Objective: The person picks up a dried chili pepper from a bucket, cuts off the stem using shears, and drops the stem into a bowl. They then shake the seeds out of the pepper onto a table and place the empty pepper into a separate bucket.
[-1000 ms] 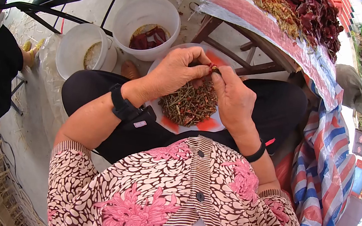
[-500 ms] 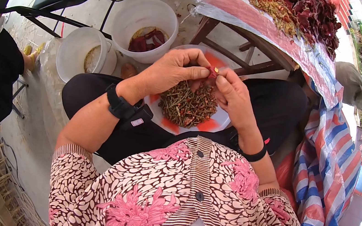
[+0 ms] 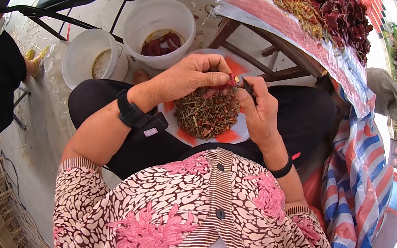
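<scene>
My left hand (image 3: 198, 74) pinches a small dried red chili pepper (image 3: 234, 79) between thumb and forefinger. A yellow spot shows at the pepper's near-right end. My right hand (image 3: 260, 107) is right beside it, thumb and bent forefinger close together at that end; a small dark bit shows between them, too small to name. Below both hands, a white and red-orange basin (image 3: 187, 138) rests in my lap. It holds a heap of chili stems (image 3: 206, 115) mixed with red bits and seeds.
Ahead on the left stand two whitish plastic buckets, the larger (image 3: 134, 23) with dark red chilies inside, the smaller (image 3: 73, 58) with pale bits. A wooden stool (image 3: 226, 34) bears a striped sheet (image 3: 255, 7) piled with dried chilies (image 3: 335, 16). A black chair (image 3: 74, 0) and another person's leg (image 3: 6, 82) are left.
My right hand has drawn slightly right and turned, its fingertips parting a little from the chili pepper. My left hand stays nearly in place, still pinching the pepper.
</scene>
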Demonstrator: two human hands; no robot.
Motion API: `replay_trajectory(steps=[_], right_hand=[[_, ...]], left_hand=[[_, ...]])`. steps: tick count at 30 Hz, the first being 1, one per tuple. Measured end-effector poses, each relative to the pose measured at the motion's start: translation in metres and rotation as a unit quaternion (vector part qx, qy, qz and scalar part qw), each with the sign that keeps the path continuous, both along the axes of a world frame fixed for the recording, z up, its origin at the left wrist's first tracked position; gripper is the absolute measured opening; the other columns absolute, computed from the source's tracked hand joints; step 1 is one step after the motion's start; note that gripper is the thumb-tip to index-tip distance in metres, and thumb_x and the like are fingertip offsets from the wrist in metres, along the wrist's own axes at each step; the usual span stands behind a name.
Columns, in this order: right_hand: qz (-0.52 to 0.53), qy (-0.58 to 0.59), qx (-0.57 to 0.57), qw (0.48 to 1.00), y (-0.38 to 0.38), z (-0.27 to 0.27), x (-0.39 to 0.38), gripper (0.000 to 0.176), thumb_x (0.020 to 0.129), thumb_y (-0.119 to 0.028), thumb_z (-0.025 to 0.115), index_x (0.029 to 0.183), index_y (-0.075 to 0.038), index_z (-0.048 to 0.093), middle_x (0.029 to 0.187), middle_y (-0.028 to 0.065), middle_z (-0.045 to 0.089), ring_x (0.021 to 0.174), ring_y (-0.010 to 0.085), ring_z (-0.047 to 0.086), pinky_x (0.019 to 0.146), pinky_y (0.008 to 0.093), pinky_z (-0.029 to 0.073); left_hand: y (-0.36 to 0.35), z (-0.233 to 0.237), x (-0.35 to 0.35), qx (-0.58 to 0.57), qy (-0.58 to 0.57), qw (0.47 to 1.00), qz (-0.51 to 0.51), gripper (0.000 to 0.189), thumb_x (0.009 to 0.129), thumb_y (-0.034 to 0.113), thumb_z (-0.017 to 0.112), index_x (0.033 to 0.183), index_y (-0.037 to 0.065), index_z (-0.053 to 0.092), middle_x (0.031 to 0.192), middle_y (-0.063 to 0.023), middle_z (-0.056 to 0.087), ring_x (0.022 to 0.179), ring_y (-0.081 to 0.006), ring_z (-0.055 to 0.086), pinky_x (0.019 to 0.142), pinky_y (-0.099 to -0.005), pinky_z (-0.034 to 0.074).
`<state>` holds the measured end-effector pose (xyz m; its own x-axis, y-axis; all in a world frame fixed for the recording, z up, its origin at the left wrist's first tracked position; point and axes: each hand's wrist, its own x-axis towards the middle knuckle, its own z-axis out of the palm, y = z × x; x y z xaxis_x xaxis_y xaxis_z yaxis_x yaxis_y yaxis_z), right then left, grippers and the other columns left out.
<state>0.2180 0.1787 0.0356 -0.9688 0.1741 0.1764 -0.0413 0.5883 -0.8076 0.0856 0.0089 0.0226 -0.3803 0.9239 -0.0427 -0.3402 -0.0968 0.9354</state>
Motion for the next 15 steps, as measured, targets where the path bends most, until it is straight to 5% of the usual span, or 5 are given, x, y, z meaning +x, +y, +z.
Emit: replay_trajectory(steps=[6,12,15], right_hand=[[0.027,0.003,-0.02,0.999,-0.002,-0.002,-0.002,0.03,0.092,-0.034,0.058,0.103,-0.007,0.058,0.078,0.0135,0.062,0.069,0.0318,0.062,0.061,0.0345,0.047],[0.047,0.027,0.154,0.987,-0.001,0.009,0.0,0.024,0.09,-0.03,0.061,0.099,-0.008,0.061,0.078,0.0133,0.063,0.07,0.0308,0.063,0.06,0.0337,0.047],[0.064,0.008,0.152,0.986,-0.003,0.013,0.0,0.019,0.091,-0.026,0.061,0.098,-0.008,0.062,0.076,0.013,0.061,0.067,0.0269,0.063,0.058,0.0325,0.047]], left_hand=[[-0.003,0.004,-0.002,-0.032,0.026,0.999,-0.034,0.019,0.095,0.022,0.058,0.093,0.004,0.057,0.076,-0.0003,0.06,0.059,-0.0035,0.048,0.053,-0.0185,0.04],[-0.004,0.004,-0.005,-0.063,-0.009,0.994,-0.089,0.018,0.093,0.021,0.061,0.09,0.004,0.057,0.075,-0.0009,0.06,0.056,-0.0041,0.046,0.051,-0.0181,0.036],[-0.003,-0.001,-0.005,-0.072,-0.015,0.992,-0.101,0.019,0.092,0.022,0.062,0.09,0.003,0.057,0.074,-0.0004,0.059,0.056,-0.0041,0.045,0.051,-0.0181,0.036]])
